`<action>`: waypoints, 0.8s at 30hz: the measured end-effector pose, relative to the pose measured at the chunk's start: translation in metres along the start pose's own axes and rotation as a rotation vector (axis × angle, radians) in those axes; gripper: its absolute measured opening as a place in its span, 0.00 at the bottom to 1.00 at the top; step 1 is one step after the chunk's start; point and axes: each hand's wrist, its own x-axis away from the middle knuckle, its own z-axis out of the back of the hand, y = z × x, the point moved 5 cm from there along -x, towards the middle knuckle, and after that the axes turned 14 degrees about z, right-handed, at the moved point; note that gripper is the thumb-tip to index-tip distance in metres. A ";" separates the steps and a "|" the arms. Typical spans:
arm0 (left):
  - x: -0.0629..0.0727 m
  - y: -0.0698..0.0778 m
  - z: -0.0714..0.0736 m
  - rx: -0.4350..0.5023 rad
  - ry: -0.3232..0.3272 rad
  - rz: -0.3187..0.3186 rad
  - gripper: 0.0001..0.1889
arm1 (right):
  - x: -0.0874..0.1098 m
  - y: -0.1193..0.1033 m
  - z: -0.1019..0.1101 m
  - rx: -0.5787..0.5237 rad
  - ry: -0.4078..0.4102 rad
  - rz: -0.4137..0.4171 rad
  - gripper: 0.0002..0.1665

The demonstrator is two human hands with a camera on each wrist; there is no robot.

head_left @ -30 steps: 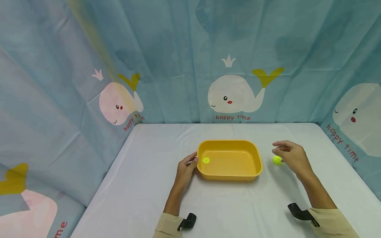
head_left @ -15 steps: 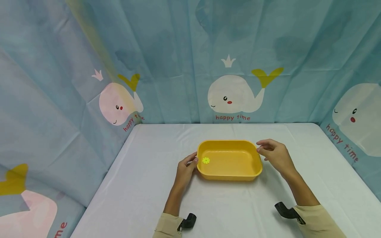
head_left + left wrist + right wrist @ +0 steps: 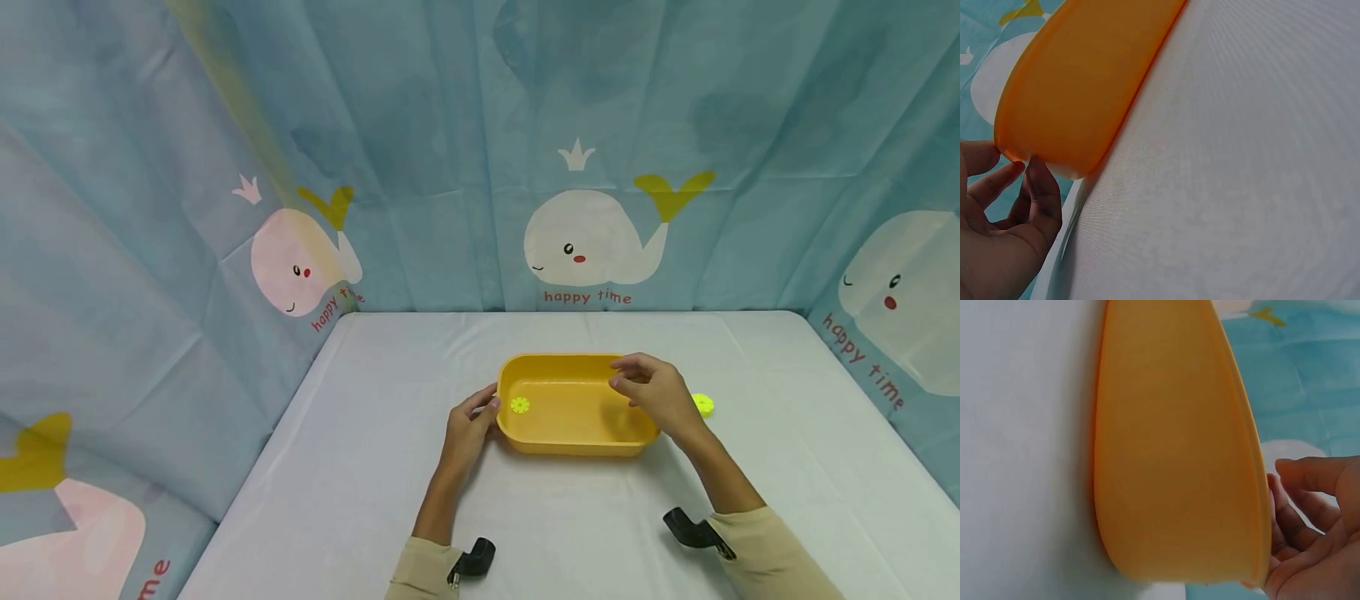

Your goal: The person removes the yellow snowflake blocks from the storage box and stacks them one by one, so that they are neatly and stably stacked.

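A yellow oblong basin [image 3: 577, 404] stands on the white table, with a small bright yellow-green flower-shaped piece [image 3: 520, 405] inside near its left end. My left hand [image 3: 463, 433] touches the outer left end of the basin, its fingertips and thumb against the wall. Over the basin's right part is my right hand [image 3: 663, 400], fingers loosely bent and apart from the thumb, with nothing visible between them. In the right wrist view, that hand's fingers [image 3: 1297, 519] are partly hidden behind the basin's rim. A second yellow-green piece [image 3: 703, 405] lies on the table right of the basin, partly covered by the right hand.
White cloth covers the table [image 3: 397, 375]. A blue curtain [image 3: 442, 208] printed with whales encloses the back and sides. Black wrist mounts [image 3: 472, 558] stick out from both sleeves.
My right hand has moved left from above the piece on the table to over the basin's right part. My left hand and the basin have stayed in place.
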 end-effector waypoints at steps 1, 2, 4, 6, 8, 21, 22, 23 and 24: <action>0.000 0.000 0.000 0.001 -0.001 0.000 0.22 | -0.001 0.000 -0.003 -0.007 -0.007 0.000 0.21; 0.000 0.000 0.000 0.000 -0.001 0.000 0.22 | -0.002 0.000 -0.006 -0.014 -0.012 -0.003 0.22; 0.000 -0.001 0.000 0.001 -0.002 0.001 0.22 | -0.005 0.001 -0.013 -0.026 -0.029 -0.006 0.25; 0.000 0.000 0.000 0.001 -0.001 0.001 0.22 | -0.008 0.001 -0.020 -0.033 -0.046 -0.011 0.30; -0.001 0.000 0.000 -0.002 0.000 0.000 0.22 | -0.011 0.001 -0.028 -0.043 -0.063 -0.012 0.34; 0.000 0.000 0.000 0.007 -0.005 0.005 0.23 | -0.024 -0.001 -0.066 -0.103 -0.208 -0.020 0.37; -0.001 0.000 0.000 0.013 -0.007 0.005 0.23 | -0.024 -0.001 -0.069 -0.104 -0.220 -0.022 0.37; -0.001 0.000 0.000 0.020 -0.009 0.005 0.23 | -0.025 -0.001 -0.072 -0.100 -0.231 -0.027 0.38; -0.001 0.000 0.000 0.027 -0.011 0.008 0.22 | -0.026 -0.001 -0.075 -0.097 -0.239 -0.027 0.39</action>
